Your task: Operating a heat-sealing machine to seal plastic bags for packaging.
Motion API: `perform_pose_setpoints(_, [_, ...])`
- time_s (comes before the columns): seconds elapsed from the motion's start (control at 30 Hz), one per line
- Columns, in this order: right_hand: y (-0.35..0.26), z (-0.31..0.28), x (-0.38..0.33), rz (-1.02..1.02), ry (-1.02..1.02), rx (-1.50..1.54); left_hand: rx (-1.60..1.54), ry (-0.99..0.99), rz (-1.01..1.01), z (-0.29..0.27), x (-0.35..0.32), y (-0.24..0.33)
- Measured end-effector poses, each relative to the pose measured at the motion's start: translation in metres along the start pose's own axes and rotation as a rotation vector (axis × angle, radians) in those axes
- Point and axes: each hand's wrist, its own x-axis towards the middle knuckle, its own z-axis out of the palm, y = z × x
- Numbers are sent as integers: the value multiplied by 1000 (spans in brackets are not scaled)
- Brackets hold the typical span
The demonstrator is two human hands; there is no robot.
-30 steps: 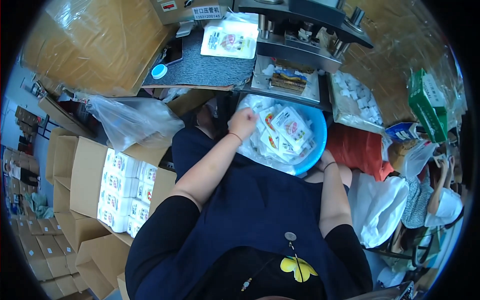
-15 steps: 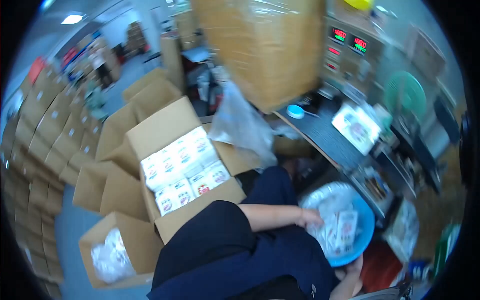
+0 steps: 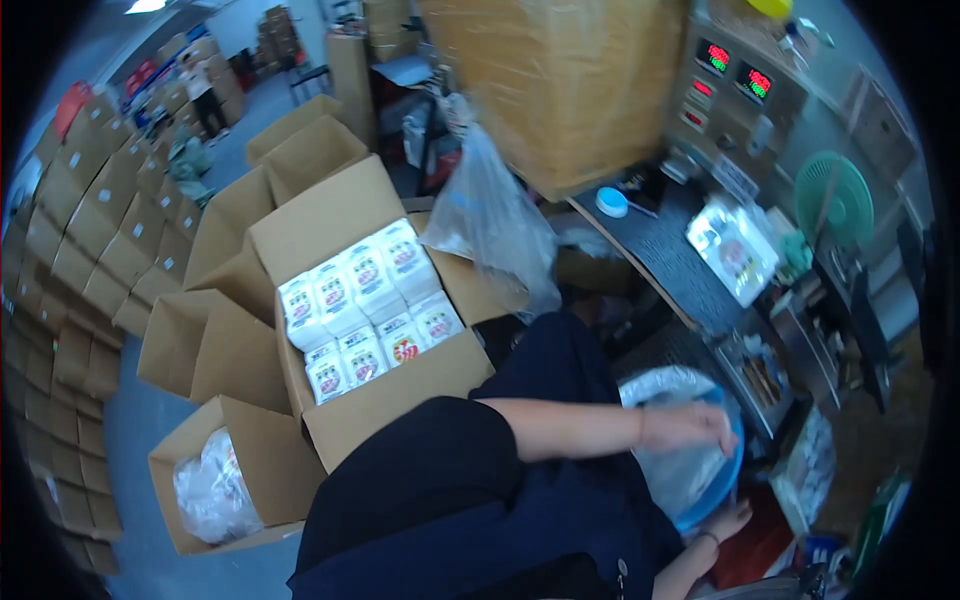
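Observation:
My left hand (image 3: 688, 428) reaches across my lap and hangs over a blue basin (image 3: 722, 490) with a clear plastic bag (image 3: 672, 468) lining it. Motion smears its fingers, which point down toward the basin's right side. At the basin's lower right rim is my right hand (image 3: 728, 520), its fingers partly stretched and apart, with no object visible in it. Left of my knees, an open carton (image 3: 385, 392) holds several white printed packs (image 3: 362, 278) in tight rows; one in the front row has a red print.
Several open cartons (image 3: 235, 345) stand left, one with crumpled clear plastic (image 3: 215, 490) inside. A plastic bag (image 3: 490, 215) hangs beside a large taped box (image 3: 560, 90). A dark worktable (image 3: 665, 255) bears a plastic-wrapped pack (image 3: 735, 255) and a green fan (image 3: 835, 200). Stacked cartons (image 3: 75, 240) line the far left.
My left hand has risen from the white packets in the basin and moved right; those packets no longer show. My right hand has shifted slightly up and right along the rim. The view has shifted a little.

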Motion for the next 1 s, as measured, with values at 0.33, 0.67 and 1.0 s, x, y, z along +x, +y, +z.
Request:
perform_pose_setpoints(0.33, [-13, 71, -5, -394, -223, -583, -181, -274, -342, 64, 27, -40])
perform_pose_setpoints(0.67, [-127, 73, -164, -1259, -638, -877, 1079, -374, -54, 7, -3, -38])
perform_pose_setpoints(1.0, [-109, 120, -156, -666, -631, -123, 1005, 43, -116, -10, -15, -88])
